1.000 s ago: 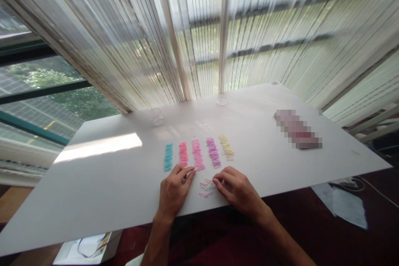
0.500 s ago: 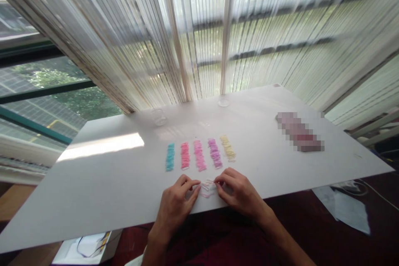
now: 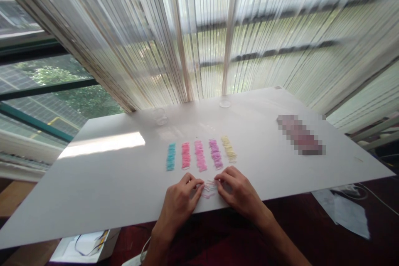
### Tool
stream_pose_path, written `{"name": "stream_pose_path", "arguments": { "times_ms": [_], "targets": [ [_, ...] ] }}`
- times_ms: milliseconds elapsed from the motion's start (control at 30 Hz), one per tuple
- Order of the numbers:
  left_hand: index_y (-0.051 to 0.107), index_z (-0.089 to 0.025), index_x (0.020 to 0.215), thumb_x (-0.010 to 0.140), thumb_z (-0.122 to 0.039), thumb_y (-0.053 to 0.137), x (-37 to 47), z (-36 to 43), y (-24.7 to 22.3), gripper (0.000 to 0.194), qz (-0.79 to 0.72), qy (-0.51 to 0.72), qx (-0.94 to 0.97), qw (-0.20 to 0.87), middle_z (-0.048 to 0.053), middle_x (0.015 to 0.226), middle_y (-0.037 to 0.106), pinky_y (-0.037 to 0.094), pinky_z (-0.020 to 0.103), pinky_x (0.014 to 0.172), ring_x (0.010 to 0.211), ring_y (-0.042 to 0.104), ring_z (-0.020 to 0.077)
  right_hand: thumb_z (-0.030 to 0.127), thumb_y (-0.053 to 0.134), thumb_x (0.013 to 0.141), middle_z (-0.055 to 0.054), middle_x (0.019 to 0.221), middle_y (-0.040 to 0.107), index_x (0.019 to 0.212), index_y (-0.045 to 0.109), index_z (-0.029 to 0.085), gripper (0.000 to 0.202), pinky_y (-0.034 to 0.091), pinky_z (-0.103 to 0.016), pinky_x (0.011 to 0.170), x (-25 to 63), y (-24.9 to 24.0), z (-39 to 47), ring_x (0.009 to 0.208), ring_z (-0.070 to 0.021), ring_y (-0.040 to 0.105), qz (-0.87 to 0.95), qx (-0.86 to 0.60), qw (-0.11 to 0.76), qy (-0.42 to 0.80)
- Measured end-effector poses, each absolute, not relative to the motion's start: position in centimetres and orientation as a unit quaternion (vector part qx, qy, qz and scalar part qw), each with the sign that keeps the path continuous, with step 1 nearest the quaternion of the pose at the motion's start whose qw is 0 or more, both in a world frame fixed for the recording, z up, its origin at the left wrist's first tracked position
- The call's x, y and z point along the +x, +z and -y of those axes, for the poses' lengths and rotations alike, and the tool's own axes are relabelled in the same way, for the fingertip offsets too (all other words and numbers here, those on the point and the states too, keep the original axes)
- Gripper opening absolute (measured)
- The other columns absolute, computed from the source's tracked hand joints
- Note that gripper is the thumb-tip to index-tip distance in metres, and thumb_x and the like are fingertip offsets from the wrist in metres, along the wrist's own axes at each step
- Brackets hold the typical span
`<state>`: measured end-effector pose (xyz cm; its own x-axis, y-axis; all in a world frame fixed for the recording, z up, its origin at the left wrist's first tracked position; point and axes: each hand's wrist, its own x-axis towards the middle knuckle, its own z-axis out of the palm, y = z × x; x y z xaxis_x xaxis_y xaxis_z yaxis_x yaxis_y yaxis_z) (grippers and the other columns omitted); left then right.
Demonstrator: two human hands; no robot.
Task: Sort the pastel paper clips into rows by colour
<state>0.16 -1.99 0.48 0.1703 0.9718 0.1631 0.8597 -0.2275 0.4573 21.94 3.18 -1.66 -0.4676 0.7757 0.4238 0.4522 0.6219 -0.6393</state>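
Observation:
Near the front edge of the white table (image 3: 118, 187), my left hand (image 3: 183, 195) and my right hand (image 3: 238, 189) face each other. Between them lies a small loose pile of pale pink and white pieces (image 3: 209, 189). Thumb and forefinger of each hand are drawn together at the pile's sides; whatever they pinch is too small to make out. Beyond the hands stand separate rows of small pieces: teal (image 3: 171, 156), coral pink (image 3: 185, 156), pink (image 3: 200, 156), purple (image 3: 215, 153) and yellow (image 3: 229, 149).
Two clear round containers (image 3: 161, 117) (image 3: 225, 103) stand toward the back edge. A blurred-out reddish item (image 3: 301, 135) lies at the right. String curtains (image 3: 205, 41) hang behind the table. Below it are a white box (image 3: 82, 247) and plastic sheets (image 3: 350, 214).
My left hand has moved slightly right, closer to the pale pile. My right hand is nearly unchanged, and the view has shifted a little.

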Motion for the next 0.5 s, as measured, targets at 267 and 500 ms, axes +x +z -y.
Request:
{"name": "stream_pose_path", "arguments": {
  "times_ms": [267, 500],
  "targets": [
    [0.075, -0.026, 0.104, 0.1, -0.028, 0.06, 0.6, 0.9, 0.2, 0.016, -0.605, 0.231, 0.752, 0.123, 0.001, 0.092, 0.072, 0.055, 0.023, 0.068, 0.078, 0.073, 0.0153, 0.011, 0.065, 0.093, -0.004, 0.087, 0.067, 0.096, 0.07, 0.023, 0.013, 0.057, -0.035, 0.077, 21.9, -1.3, -3.2, 0.086, -0.0223, 0.065, 0.836, -0.369, 0.332, 0.233],
    [0.078, -0.028, 0.1, 0.096, -0.026, 0.065, 0.7, -0.7, 1.0, 0.014, -0.584, 0.194, 0.776, 0.138, 0.0, 0.093, 0.073, 0.053, 0.023, 0.067, 0.076, 0.071, 0.0141, 0.011, 0.066, 0.093, -0.004, 0.089, 0.068, 0.098, 0.07, 0.023, 0.014, 0.058, -0.035, 0.077, 22.0, -1.4, -3.2, 0.086, -0.0218, 0.066, 0.835, -0.37, 0.333, 0.234]
  ]
}}
